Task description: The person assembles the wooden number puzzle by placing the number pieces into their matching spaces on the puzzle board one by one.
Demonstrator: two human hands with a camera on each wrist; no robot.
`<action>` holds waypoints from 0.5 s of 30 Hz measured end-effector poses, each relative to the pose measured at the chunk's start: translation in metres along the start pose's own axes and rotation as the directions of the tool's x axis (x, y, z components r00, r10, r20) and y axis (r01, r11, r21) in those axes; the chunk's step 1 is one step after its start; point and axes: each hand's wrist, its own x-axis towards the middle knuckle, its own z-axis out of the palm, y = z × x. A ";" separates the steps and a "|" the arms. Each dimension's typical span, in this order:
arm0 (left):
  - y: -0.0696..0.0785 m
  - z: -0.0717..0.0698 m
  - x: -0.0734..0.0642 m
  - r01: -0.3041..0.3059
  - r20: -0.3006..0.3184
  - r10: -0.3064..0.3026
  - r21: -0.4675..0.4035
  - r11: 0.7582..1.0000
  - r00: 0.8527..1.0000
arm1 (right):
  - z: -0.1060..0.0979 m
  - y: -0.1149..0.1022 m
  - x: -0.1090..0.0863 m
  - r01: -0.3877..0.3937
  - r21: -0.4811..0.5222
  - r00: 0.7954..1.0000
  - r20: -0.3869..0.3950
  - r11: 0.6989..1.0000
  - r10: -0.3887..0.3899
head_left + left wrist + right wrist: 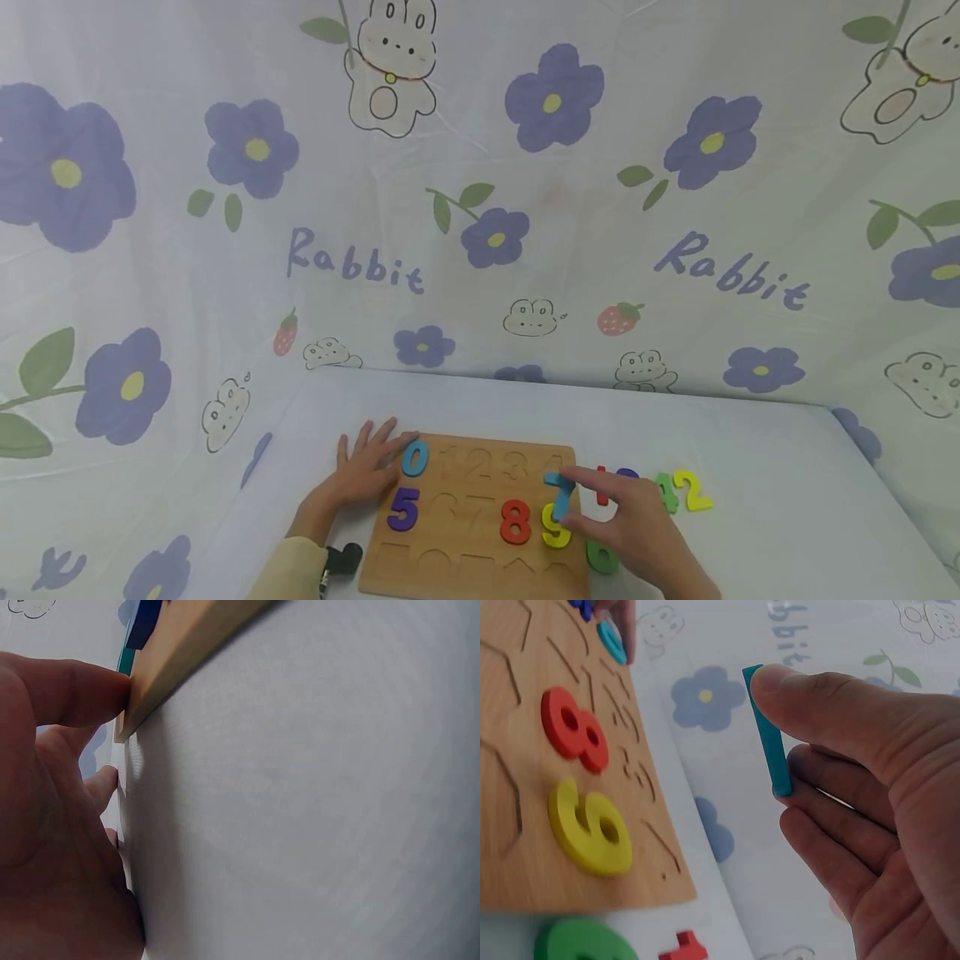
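Between its thumb and fingers my right hand (637,527) pinches a blue number 7 (563,498), held up over the right side of the wooden number puzzle board (435,542). In the right wrist view the blue 7 (769,739) shows edge-on. My left hand (366,473) touches the board's upper left edge, fingers spread. Blue 0 (415,458), purple 5 (403,509), red 8 (515,522) and yellow 9 (555,535) lie on the board. The 7 partly covers the 9.
Right of the board lie a red 1 (602,485), a green 4 (667,493), a yellow 2 (692,491) and a green rounded number (602,557), partly hidden by the right hand. A dark object (346,558) is by the left wrist. A patterned cloth (480,167) hangs behind.
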 end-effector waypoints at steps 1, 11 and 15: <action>0.000 0.000 0.000 -0.008 -0.005 0.008 -0.009 1.000 1.000 | 0.002 -0.002 0.002 0.011 0.002 1.000 -0.001 1.000 -0.011; -0.002 0.003 0.000 -0.003 -0.003 0.003 0.005 1.000 1.000 | 0.025 -0.017 0.020 0.084 0.109 0.995 0.048 0.990 -0.090; 0.002 0.000 0.000 0.016 0.010 -0.016 0.018 1.000 1.000 | 0.037 -0.023 0.025 0.088 0.144 0.994 0.057 0.986 -0.097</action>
